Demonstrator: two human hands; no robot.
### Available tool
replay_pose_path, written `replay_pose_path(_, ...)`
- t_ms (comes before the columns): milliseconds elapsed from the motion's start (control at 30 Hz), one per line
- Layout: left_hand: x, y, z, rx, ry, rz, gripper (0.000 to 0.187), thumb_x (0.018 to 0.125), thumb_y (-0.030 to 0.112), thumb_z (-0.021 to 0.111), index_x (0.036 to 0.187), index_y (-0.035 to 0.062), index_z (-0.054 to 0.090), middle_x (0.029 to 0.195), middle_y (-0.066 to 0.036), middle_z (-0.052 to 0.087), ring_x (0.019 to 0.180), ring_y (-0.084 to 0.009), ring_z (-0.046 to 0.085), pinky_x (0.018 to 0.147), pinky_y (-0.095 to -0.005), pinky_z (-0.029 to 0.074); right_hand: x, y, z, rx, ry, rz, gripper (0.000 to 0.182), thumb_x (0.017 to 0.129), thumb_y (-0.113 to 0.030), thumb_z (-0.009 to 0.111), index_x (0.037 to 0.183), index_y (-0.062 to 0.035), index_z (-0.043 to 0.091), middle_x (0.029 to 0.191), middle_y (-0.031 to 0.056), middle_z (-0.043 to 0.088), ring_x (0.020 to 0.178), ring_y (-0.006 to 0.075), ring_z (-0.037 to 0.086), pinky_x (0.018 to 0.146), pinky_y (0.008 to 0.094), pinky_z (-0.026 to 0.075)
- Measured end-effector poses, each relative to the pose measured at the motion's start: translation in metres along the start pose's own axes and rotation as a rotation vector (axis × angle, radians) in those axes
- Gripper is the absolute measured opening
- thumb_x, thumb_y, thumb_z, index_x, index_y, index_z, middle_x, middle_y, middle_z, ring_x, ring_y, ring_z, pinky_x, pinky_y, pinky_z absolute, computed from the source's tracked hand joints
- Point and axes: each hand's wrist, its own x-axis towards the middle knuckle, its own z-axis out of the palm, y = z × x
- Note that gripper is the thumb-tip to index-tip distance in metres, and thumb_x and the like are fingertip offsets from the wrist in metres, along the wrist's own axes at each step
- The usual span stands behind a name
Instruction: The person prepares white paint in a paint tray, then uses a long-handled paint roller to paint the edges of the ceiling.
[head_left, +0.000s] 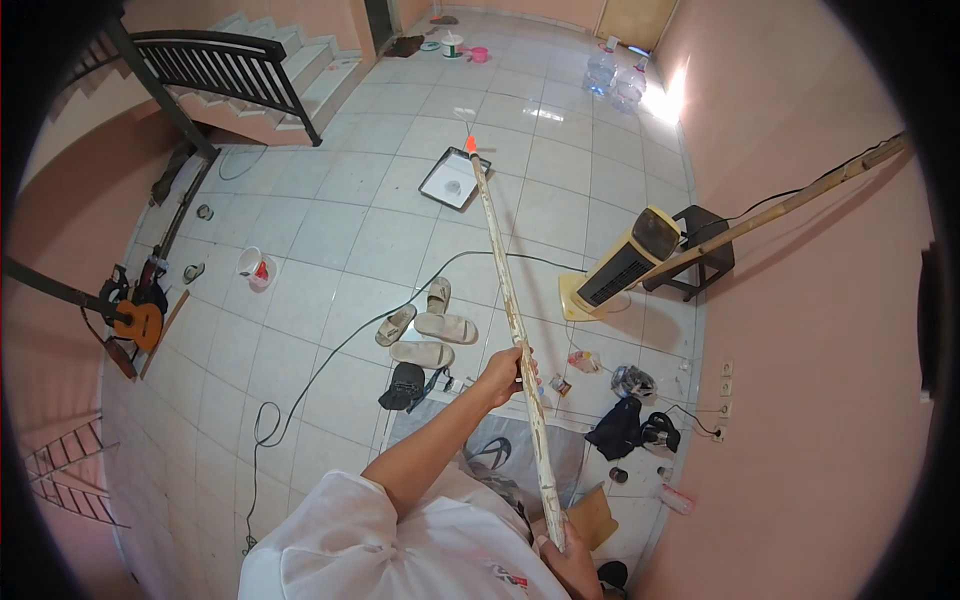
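Observation:
A long, paint-worn pole [508,290] slants across the head view, from low in front of me up to the far floor. My left hand [503,378] is closed around its middle. Lower down, my right hand [570,563] grips the pole near its bottom end. An orange piece [471,146] with a thin wire sits at the pole's far end; what the wire carries cannot be made out. Close to that end, a black-edged paint tray [440,185] with white in it lies on the tiles.
A tower fan [630,260] stands right, beside a black stool [705,245] and a leaning bamboo pole [790,208]. A cable [340,345] crosses the floor. Sandals [445,326], a white bucket [257,268], a guitar [138,325] and water bottles [600,72] lie or stand around.

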Motion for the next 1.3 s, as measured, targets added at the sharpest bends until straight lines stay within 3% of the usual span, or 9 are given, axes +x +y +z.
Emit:
replay_pose_path(100,0.009,-0.021,-0.011,0.044,0.004,-0.031,0.031,0.104,0.032,0.037,0.106,0.0059,0.054,0.085,-0.007,0.059,0.079,-0.0211,0.06,0.077,-0.0425,0.056,-0.002,0.015,-0.003,0.154,-0.17,0.431,0.033,0.09,-0.024,0.061,0.112,-0.0002,0.056,0.07,0.0103,0.06,0.055,0.017,0.058,0.048,0.0333,0.044)
replay_pose_path(200,0.014,-0.031,-0.019,0.054,0.051,-0.037,0.03,0.104,0.032,0.037,0.103,0.0066,0.053,0.086,-0.008,0.06,0.08,-0.0211,0.061,0.077,-0.0431,0.056,0.0,0.015,0.001,0.21,-0.175,0.503,0.03,0.091,-0.023,0.06,0.11,0.0007,0.056,0.07,0.0094,0.06,0.055,0.0158,0.057,0.046,0.0332,0.044)
replay_pose_path(300,0.021,-0.035,-0.029,0.058,0.087,-0.064,0.031,0.104,0.033,0.036,0.105,0.0067,0.053,0.086,-0.008,0.06,0.08,-0.0216,0.061,0.078,-0.0438,0.056,0.002,0.019,0.007,0.069,-0.17,0.295,0.029,0.092,-0.023,0.059,0.108,0.0009,0.056,0.07,0.008,0.059,0.058,0.0158,0.057,0.05,0.0332,0.046)
replay_pose_path(400,0.017,-0.028,-0.04,0.065,0.05,-0.076,0.031,0.104,0.034,0.037,0.108,0.0071,0.052,0.086,-0.008,0.06,0.08,-0.0224,0.062,0.078,-0.0444,0.055,0.011,-0.044,0.0,0.128,-0.273,0.61,0.034,0.092,-0.026,0.058,0.113,0.0006,0.056,0.074,0.0091,0.061,0.065,0.0185,0.06,0.06,0.034,0.048)
replay_pose_path(500,0.007,-0.026,-0.05,0.068,0.038,-0.131,0.03,0.104,0.034,0.038,0.108,0.0073,0.052,0.086,-0.008,0.06,0.08,-0.0228,0.062,0.078,-0.0451,0.055,0.003,-0.036,0.016,0.029,-0.243,0.524,0.04,0.093,-0.028,0.057,0.12,0.0005,0.055,0.08,0.0111,0.063,0.074,0.0213,0.062,0.071,0.0352,0.049)
replay_pose_path(700,0.025,-0.018,-0.071,0.058,0.018,-0.171,0.03,0.103,0.034,0.04,0.107,0.0074,0.052,0.086,-0.009,0.061,0.08,-0.024,0.063,0.078,-0.0459,0.055,0.013,-0.039,0.04,0.097,-0.198,0.448,0.042,0.093,-0.027,0.056,0.124,0.0005,0.054,0.087,0.0126,0.065,0.077,0.0218,0.062,0.073,0.0362,0.049)
replay_pose_path(800,0.035,-0.008,-0.074,0.067,0.029,-0.179,0.03,0.103,0.035,0.04,0.105,0.0074,0.053,0.086,-0.009,0.061,0.079,-0.0244,0.063,0.077,-0.0459,0.055,0.021,-0.034,0.053,0.118,-0.145,0.371,0.04,0.093,-0.025,0.056,0.123,0.0008,0.054,0.083,0.0105,0.064,0.075,0.019,0.061,0.07,0.0339,0.049)
replay_pose_path(1000,0.062,0.012,-0.089,0.11,0.04,-0.182,0.031,0.103,0.034,0.04,0.102,0.0062,0.054,0.085,-0.009,0.062,0.079,-0.0252,0.064,0.075,-0.0451,0.056,0.055,-0.046,0.068,0.319,-0.216,0.556,0.036,0.094,-0.023,0.057,0.12,0.0003,0.055,0.07,0.0012,0.055,0.058,0.0102,0.052,0.053,0.0273,0.042)
replay_pose_path(1300,0.084,0.035,-0.108,0.092,0.077,-0.171,0.032,0.104,0.033,0.038,0.102,0.0051,0.053,0.085,-0.01,0.062,0.077,-0.0256,0.064,0.075,-0.0448,0.056,0.084,-0.056,0.088,0.312,-0.186,0.651,0.034,0.094,-0.023,0.057,0.119,-0.0006,0.055,0.069,0.0006,0.054,0.055,0.0092,0.048,0.049,0.0276,0.04)
